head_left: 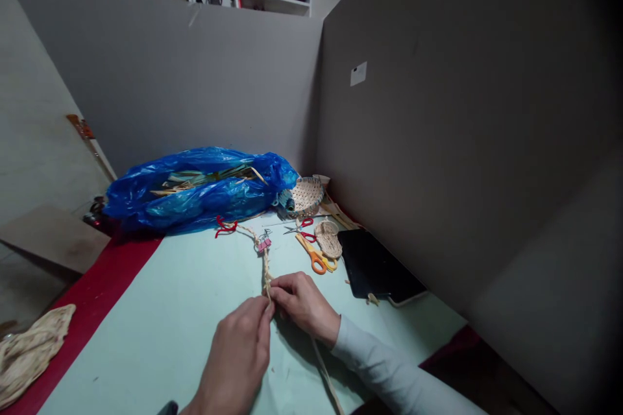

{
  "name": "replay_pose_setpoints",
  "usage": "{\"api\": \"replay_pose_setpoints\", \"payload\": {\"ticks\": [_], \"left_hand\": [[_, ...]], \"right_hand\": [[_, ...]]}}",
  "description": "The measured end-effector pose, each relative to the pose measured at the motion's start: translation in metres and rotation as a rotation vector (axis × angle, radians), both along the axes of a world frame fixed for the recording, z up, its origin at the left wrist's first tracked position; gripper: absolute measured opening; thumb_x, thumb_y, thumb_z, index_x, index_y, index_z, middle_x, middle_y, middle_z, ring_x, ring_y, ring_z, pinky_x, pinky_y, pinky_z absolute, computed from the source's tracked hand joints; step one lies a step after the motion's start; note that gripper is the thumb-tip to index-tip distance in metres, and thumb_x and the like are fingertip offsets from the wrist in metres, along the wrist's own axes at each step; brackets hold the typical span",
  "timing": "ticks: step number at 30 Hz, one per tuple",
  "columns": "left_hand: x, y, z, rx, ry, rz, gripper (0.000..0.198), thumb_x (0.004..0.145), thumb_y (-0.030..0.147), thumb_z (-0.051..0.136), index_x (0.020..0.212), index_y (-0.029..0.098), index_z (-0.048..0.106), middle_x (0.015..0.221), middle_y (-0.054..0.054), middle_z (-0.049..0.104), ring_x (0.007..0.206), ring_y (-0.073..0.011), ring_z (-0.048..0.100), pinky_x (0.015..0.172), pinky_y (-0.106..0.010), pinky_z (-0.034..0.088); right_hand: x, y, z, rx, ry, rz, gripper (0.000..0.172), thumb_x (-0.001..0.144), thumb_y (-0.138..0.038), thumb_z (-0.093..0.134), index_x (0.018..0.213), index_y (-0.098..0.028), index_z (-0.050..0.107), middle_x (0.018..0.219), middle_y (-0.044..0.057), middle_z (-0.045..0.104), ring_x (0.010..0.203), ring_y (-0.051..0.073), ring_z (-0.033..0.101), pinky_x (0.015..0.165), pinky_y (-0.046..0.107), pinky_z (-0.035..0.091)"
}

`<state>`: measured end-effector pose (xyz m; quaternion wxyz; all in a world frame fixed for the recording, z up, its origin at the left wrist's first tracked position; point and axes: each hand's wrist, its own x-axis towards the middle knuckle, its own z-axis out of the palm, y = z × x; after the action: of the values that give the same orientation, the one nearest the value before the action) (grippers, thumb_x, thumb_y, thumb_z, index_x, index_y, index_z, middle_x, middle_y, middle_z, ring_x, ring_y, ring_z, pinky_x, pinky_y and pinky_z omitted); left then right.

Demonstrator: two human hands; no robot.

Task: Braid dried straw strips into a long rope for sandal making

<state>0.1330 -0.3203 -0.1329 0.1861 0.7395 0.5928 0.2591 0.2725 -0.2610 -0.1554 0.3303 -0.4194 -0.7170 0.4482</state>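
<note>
A pale straw braid [266, 266] runs down the table toward me, and both hands meet at its near end. My left hand [241, 343] pinches the straw strands between thumb and fingers. Just to the right and slightly farther off, my right hand [304, 303] is closed on the braid's end with thumb and forefinger. One long loose strand [325, 373] trails from beneath my right wrist toward the near edge. A pink binder clip [263, 245] grips the braid farther up, and red cord [226, 227] is at its far end.
A blue plastic bag [195, 207] of straw lies at the back. Right of it are a woven basket [307, 196], red-handled scissors [306, 231], orange-handled scissors [318, 263], a small woven piece [328, 238] and a black tablet [374, 266]. Grey partitions [195, 78] enclose the table's back and right.
</note>
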Motion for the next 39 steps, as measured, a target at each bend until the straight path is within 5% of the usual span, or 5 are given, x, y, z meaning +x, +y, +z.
{"api": "replay_pose_setpoints", "payload": {"ticks": [9, 16, 23, 30, 39], "left_hand": [[0.023, -0.021, -0.036, 0.202, 0.682, -0.151, 0.053, 0.079, -0.001, 0.035, 0.125, 0.006, 0.06, 0.098, -0.02, 0.071, 0.077, -0.0254, 0.068, 0.055, -0.03, 0.049], [-0.006, 0.016, 0.014, 0.043, 0.046, 0.041, 0.027, 0.09, 0.035, 0.044, 0.089, 0.019, 0.066, 0.089, -0.011, 0.067, 0.089, -0.0285, 0.06, 0.081, -0.042, 0.043], [-0.012, 0.054, -0.007, -0.697, -0.915, -0.186, 0.024, 0.078, 0.038, 0.065, 0.078, 0.015, 0.056, 0.06, 0.006, 0.047, 0.041, -0.0027, 0.026, 0.04, -0.018, 0.017], [-0.007, 0.044, -0.008, -0.666, -0.921, 0.006, 0.031, 0.066, 0.04, 0.07, 0.077, 0.015, 0.056, 0.053, 0.009, 0.043, 0.037, -0.0003, 0.02, 0.037, -0.018, 0.008], [-0.002, 0.044, -0.016, -0.504, -0.738, 0.109, 0.024, 0.065, 0.036, 0.061, 0.052, 0.017, 0.054, 0.043, 0.006, 0.048, 0.033, -0.0035, 0.025, 0.038, -0.022, 0.011]], "right_hand": [[0.004, -0.001, 0.009, -0.439, 0.357, 0.042, 0.02, 0.081, -0.026, 0.059, 0.072, -0.009, 0.066, 0.06, 0.0, 0.056, 0.046, 0.005, 0.03, 0.041, 0.02, 0.017], [0.005, -0.002, 0.008, -0.47, 0.448, 0.085, 0.022, 0.084, -0.024, 0.056, 0.066, -0.011, 0.058, 0.054, -0.004, 0.045, 0.043, 0.005, 0.026, 0.041, 0.02, 0.015], [0.008, 0.001, 0.007, -0.399, 0.38, 0.124, 0.019, 0.087, -0.02, 0.048, 0.075, -0.012, 0.061, 0.056, -0.004, 0.043, 0.045, 0.006, 0.032, 0.045, 0.02, 0.022], [0.014, -0.006, 0.012, 0.208, -0.161, -0.051, 0.026, 0.088, -0.017, 0.048, 0.075, -0.016, 0.071, 0.06, 0.001, 0.062, 0.055, 0.011, 0.049, 0.059, 0.024, 0.032], [0.01, -0.018, 0.021, 0.342, -0.533, -0.143, 0.025, 0.091, -0.021, 0.045, 0.078, -0.015, 0.066, 0.074, 0.006, 0.07, 0.069, 0.016, 0.061, 0.059, 0.026, 0.03]]}}
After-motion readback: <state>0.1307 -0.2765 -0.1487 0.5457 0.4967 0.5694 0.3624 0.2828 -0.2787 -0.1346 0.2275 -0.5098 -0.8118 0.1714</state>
